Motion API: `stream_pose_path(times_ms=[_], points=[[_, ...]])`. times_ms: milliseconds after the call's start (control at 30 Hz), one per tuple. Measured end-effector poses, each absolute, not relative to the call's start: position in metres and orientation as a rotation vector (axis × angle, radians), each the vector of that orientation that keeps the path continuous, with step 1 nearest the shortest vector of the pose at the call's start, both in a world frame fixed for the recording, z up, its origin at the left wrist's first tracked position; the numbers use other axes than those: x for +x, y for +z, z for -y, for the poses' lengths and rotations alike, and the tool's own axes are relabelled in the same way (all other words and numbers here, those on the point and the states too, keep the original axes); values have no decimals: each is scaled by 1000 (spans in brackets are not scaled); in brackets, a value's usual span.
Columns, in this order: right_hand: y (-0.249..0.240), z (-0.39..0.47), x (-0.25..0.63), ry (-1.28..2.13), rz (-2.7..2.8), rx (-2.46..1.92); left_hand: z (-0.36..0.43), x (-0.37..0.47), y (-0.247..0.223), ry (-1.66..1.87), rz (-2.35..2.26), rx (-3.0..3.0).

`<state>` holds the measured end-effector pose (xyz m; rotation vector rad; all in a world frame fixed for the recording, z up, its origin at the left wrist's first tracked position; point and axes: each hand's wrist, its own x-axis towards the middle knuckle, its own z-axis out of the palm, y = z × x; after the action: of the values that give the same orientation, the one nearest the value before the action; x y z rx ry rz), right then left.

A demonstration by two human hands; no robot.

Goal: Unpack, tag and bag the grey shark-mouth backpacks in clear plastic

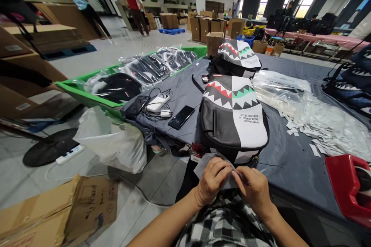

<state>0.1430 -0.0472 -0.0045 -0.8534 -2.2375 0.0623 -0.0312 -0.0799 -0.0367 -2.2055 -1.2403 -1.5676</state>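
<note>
My left hand (213,179) and my right hand (255,190) come together just in front of the table edge, above my checked shirt. Both pinch a thin, translucent plastic bag (202,166), crumpled between the fingers; its opening cannot be made out. Right beyond them a black-and-white backpack (251,131) lies on the table, with a red, green and white shark-teeth print and upside-down lettering. A tag with a red string (197,152) hangs at its near left corner. Behind it sits a second backpack (239,54) of the same pattern.
On the grey-covered table (185,79) lie a phone (181,117), cables with a white power bank (158,102), clear plastic bags (327,117), white labels (292,131) and a red tape dispenser (342,185). A green-edged bin (78,93) holds wrapped backpacks. Cardboard boxes (95,204) and people stand around.
</note>
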Motion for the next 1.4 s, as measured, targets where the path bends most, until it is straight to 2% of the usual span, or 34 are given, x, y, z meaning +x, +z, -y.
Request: stream_pose_path(times_ms=[267,500,600,967,1067,1233,1400], points=[[-11,49,152,211,2215,-913,71,-57,-30,-1258,995,-2445],[-21,38,217,956,1976,-1236,66,-65,-38,-1324,911,-2512],[-30,28,231,1096,1737,-1284,67,-65,-45,-1378,911,-2486],[-42,-19,184,812,1573,-1111,75,-49,-35,-1198,1188,-2439],[-53,-17,181,582,1536,-1186,77,-49,-38,-1104,1182,-2457],[-57,-4,176,-28,1589,-1096,78,-49,-37,-937,1241,-2481],[-51,14,172,-83,1894,-930,78,-45,-36,-1005,1283,-2483]])
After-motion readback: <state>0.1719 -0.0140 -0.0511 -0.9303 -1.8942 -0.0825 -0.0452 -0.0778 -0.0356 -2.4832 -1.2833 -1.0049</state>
